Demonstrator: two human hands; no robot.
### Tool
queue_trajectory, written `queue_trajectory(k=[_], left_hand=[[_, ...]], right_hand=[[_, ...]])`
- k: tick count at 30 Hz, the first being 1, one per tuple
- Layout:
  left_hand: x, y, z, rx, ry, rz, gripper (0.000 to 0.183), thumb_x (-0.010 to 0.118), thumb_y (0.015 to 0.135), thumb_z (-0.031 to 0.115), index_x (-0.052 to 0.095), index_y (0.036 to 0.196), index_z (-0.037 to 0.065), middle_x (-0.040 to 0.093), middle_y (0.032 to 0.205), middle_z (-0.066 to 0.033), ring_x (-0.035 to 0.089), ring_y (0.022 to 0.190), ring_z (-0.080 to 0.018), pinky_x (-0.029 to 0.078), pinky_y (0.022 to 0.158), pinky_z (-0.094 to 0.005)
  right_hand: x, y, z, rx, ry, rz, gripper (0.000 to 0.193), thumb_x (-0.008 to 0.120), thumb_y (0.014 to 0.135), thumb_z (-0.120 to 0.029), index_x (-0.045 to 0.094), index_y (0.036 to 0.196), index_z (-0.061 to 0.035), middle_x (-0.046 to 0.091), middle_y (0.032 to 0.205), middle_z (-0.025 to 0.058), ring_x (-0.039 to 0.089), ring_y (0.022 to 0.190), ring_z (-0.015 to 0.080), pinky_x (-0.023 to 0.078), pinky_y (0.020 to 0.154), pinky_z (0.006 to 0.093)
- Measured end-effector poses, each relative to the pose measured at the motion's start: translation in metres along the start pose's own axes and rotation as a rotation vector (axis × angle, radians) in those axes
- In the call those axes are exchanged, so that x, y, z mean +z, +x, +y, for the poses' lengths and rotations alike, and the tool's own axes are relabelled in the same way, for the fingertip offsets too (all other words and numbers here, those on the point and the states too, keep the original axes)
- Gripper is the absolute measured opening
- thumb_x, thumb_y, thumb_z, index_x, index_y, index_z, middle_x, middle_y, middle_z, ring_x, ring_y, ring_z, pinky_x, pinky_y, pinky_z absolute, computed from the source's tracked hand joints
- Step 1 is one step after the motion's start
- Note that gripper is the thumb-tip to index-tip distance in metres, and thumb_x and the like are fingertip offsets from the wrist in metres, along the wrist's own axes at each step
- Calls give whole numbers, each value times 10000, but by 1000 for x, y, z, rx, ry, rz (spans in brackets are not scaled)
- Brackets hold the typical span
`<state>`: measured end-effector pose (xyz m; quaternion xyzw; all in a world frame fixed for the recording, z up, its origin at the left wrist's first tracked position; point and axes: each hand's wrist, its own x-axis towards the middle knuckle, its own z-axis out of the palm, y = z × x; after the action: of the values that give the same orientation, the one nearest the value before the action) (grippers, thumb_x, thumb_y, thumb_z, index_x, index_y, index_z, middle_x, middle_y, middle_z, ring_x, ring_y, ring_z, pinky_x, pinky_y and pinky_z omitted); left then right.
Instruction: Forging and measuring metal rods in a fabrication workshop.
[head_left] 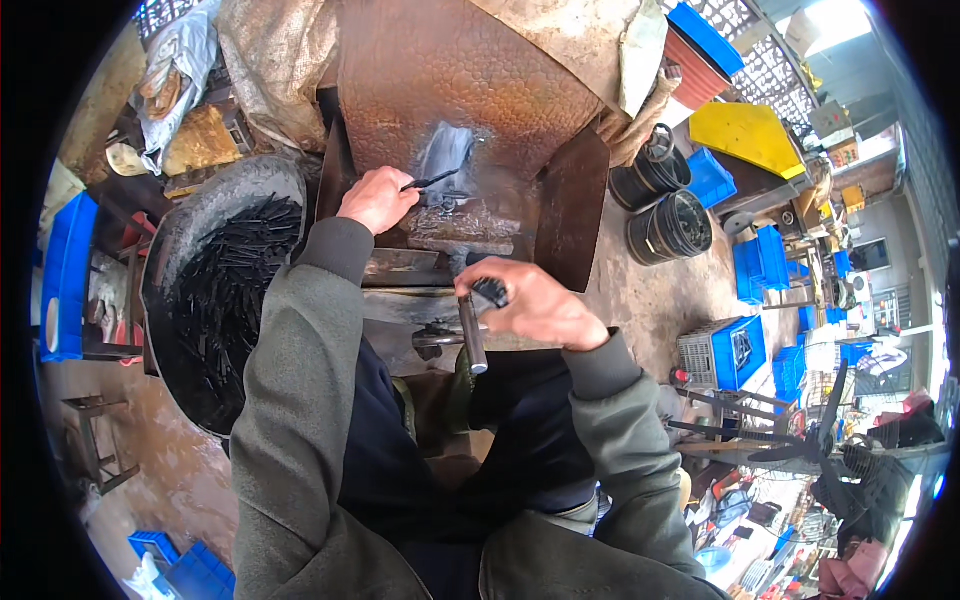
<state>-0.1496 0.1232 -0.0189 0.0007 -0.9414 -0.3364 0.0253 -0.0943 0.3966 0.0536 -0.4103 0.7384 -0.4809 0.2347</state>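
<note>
My left hand point(378, 201) is closed on a thin dark strip point(432, 182), which points right over the rusty metal work trough point(572, 215). Several small dark pieces point(440, 200) lie below that strip, by a greyish block point(465, 232). Nearer to me, my right hand point(535, 305) has its fingers curled round a black handle-like part point(491, 291). A round steel bar point(473, 335) stands against its fingertips; how bar and black part join is hidden. Just left of the bar sits a dark metal fitting point(432, 342).
A large grey-rimmed basin point(165, 250) full of similar dark strips stands left of my left arm. A textured rusty sheet point(450, 80) rises behind the trough. Two black buckets point(672, 228) stand at the right, with a blue crate point(738, 352) and a fan point(825, 440) farther off.
</note>
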Motion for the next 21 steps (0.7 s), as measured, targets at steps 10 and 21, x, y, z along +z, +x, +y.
queue_trajectory(k=[10, 21], left_hand=[[1, 9, 5, -4, -343, 15, 269, 603, 941, 264, 699, 969, 15, 716, 825, -127, 685, 804, -268, 507, 755, -379], [-22, -17, 62, -37, -952, -269, 323, 534, 1014, 292, 678, 1058, 7, 665, 779, -19, 375, 498, -29, 286, 451, -204]], right_hand=[[-22, 50, -2, 308, 685, 664, 218, 616, 946, -137, 604, 1116, -1, 675, 994, 140, 520, 518, 140, 458, 490, 330], [-5, 83, 0, 152, 700, 832, 112, 627, 941, -122, 626, 954, -11, 629, 752, 99, 516, 467, 148, 446, 440, 327]])
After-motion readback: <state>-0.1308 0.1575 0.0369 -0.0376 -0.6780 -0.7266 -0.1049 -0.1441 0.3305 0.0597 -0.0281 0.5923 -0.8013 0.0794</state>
